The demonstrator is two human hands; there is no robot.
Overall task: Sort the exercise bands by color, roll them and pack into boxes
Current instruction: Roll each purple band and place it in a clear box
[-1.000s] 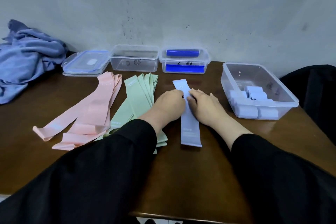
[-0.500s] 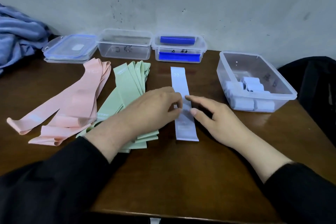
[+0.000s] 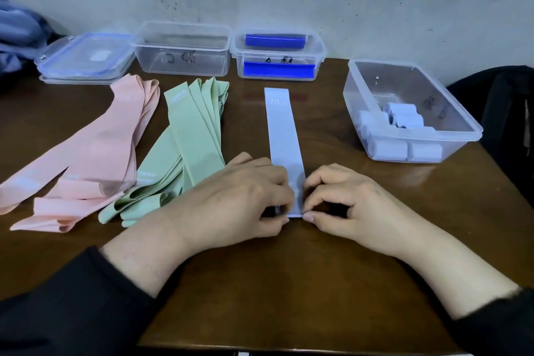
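A pale lavender band (image 3: 282, 130) lies flat and lengthwise on the dark wooden counter (image 3: 289, 283), its near end pinched between both hands, the left hand (image 3: 239, 196) at its left corner and the right hand (image 3: 349, 202) at its right, fingers curled onto the edge as if to start the first turn of a roll. The risk lies in that first turn: if one corner leads the other, the roll is likely to run crooked and cone out, and a loose start on what looks like smooth, springy material could let it spring open once released. To the right, an open clear box (image 3: 416, 136) already holds several rolled lavender bands (image 3: 401, 118), and an uneven or fat roll may not sit beside them. Just left of the hands, a fanned stack of green bands (image 3: 196, 136) lies close to the left wrist and could be dragged or scattered by a sleeve; a pile of pink bands (image 3: 86, 159) sprawls farther left. At the far edge stand an empty box (image 3: 182, 52), a box with blue clips (image 3: 277, 55) and loose lids (image 3: 83, 58).
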